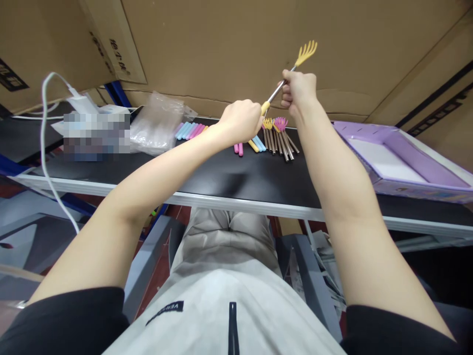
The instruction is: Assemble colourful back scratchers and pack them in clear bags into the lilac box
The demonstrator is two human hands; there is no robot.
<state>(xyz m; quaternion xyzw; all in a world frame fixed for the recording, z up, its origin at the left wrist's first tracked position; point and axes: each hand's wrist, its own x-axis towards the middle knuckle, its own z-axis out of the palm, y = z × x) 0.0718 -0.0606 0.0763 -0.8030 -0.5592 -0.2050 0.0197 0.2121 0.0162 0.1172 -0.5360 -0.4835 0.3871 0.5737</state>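
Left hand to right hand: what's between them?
The head view shows a metal rod and part of a yellow handle between left hand and right hand.

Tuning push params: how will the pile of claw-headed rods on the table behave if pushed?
The claw-headed rods have slim, apparently round shafts, so single ones may roll. Their metallic sheen suggests stiff, perhaps slippery. The bunched claw heads could snag, dragging neighbours along.

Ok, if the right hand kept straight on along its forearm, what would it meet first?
Likely the cardboard wall behind the black table, though depth is unclear; the yellow claw on the held metal rod could touch it before the right hand.
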